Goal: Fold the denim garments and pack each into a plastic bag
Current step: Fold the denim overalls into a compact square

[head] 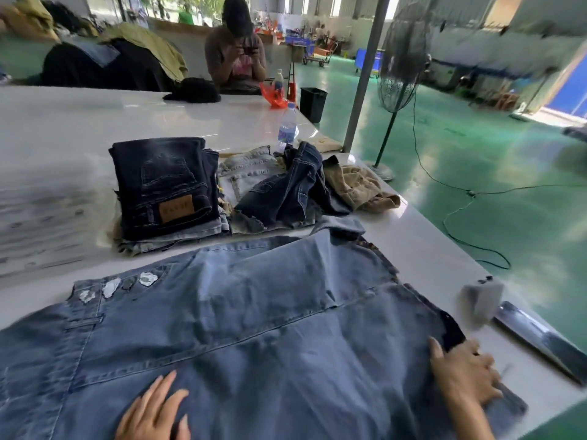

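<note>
Blue denim garment [254, 328] lies spread flat across the near end of the white table [63, 128], one panel already folded over on top, white patches near its left edge. Your left hand [152, 411] rests flat on the cloth, fingers straight, palm down, holding nothing. Your right hand [460, 376] sits at the garment's right edge, thumb on the denim, fingers curled over the hem; looks like it pinches the edge, though blur makes the grip hard to confirm.

Step in hand, as I judge it: smoothing and squaring before the next fold. Keep the left palm pinning the middle so the cloth doesn't drag. Pull the right edge taut, then bring it over in one pass and line the seams up. Press wrinkles outward from the centre, not toward the fold.

Behind it: a folded stack of dark jeans [165, 188] with a tan leather patch, and just right of that a loose heap of unfolded denim and khaki pieces [301, 188]. A water bottle [287, 128] stands beyond them. No plastic bag clearly identifiable; the pale blurred sheets [41, 217] at left may be bags, can't tell. A person sits at the far end of the table.
</note>
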A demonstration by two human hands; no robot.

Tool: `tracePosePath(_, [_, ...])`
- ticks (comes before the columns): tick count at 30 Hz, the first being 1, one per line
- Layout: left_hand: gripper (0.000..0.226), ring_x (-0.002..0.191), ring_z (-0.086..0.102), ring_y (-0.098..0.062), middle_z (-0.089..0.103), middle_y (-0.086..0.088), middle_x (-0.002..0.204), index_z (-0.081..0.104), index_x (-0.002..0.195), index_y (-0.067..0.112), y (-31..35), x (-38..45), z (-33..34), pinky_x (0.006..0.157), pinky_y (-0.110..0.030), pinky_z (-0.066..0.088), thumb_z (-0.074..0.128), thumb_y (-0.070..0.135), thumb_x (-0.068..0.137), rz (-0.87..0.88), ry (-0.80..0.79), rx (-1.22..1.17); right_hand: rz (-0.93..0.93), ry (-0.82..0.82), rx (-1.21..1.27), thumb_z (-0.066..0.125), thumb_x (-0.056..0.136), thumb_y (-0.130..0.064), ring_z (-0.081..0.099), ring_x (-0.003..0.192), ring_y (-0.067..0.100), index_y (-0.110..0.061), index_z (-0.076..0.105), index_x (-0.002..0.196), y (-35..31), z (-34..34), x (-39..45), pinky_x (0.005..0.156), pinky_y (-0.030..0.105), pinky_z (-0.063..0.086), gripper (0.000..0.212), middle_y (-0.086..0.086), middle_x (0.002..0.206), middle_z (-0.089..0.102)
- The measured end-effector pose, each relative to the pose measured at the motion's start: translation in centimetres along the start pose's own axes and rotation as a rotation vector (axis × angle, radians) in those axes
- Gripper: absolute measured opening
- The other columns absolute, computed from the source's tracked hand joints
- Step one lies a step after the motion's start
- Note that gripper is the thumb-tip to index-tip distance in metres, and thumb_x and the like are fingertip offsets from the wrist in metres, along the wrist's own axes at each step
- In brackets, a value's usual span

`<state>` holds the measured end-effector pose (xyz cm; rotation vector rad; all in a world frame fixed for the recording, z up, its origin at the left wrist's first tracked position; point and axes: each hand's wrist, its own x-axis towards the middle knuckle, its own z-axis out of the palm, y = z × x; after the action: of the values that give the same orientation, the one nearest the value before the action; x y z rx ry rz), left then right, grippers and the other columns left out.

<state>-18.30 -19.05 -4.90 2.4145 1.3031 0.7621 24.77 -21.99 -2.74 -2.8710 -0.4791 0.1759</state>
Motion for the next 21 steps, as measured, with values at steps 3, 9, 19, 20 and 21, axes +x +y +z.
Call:
tracePosePath(3, [0.021,0.106,0.058,-0.009,0.072,-0.019,0.092,0.047,0.092,0.019,0.6,-0.4,1.6,0.104,-0.005,0.016,0.037,0.031,0.079,-0.099,0.325,0.095,0.066,-0.066,-0.009,0.066,0.08,-0.053,0.043,0.119,0.041,-0.001,0.044,0.123,2.0,-1.7,0.5,0.098,0.056,0.034,0.071,0.027,0.128,0.047])
tracePosePath(9, [0.03,0.135,0.029,0.002,0.002,0.025,0.156,0.047,0.099,0.022,0.8,-1.2,2.0,0.102,-0.027,0.026,0.032,0.043,0.083,0.076,0.259,0.184,0.031,0.03,-0.038,0.058,0.088,-0.022,0.054,0.109,0.04,-0.006,0.06,0.11,5.3,-4.2,0.9,0.093,0.049,0.045,0.027,0.023,0.114,0.057])
tracePosePath(19, [0.052,0.145,-0.002,-0.004,0.005,0.007,0.16,0.049,0.114,0.026,-0.1,-2.8,1.8,0.116,-0.032,0.0,0.042,0.056,0.072,-0.004,-0.036,0.348,-0.896,-0.122,-0.138,0.029,0.095,-0.06,-0.01,0.147,0.011,-0.041,0.015,0.149,-9.3,2.2,-10.2,0.109,0.066,0.006,0.058,-0.008,0.16,0.0])
tracePosePath(20, [0.048,0.145,0.001,-0.004,0.023,0.004,0.157,0.053,0.116,0.026,-0.6,-3.2,1.5,0.116,-0.034,0.001,0.04,0.055,0.082,-0.048,-0.005,0.382,-0.97,-0.171,-0.165,0.025,0.095,-0.062,-0.014,0.146,0.011,-0.045,0.01,0.148,-10.6,3.6,-11.8,0.109,0.067,0.003,0.058,-0.009,0.16,-0.005])
tracePosePath(21, [0.05,0.145,0.006,-0.007,0.042,-0.002,0.147,0.059,0.118,0.025,-1.2,-3.5,1.3,0.116,-0.038,0.003,0.03,0.055,0.091,-0.113,0.054,0.411,-1.008,-0.229,-0.196,0.022,0.094,-0.064,-0.015,0.146,0.012,-0.047,0.007,0.148,-11.5,4.9,-12.9,0.108,0.067,0.0,0.058,-0.01,0.16,-0.008])
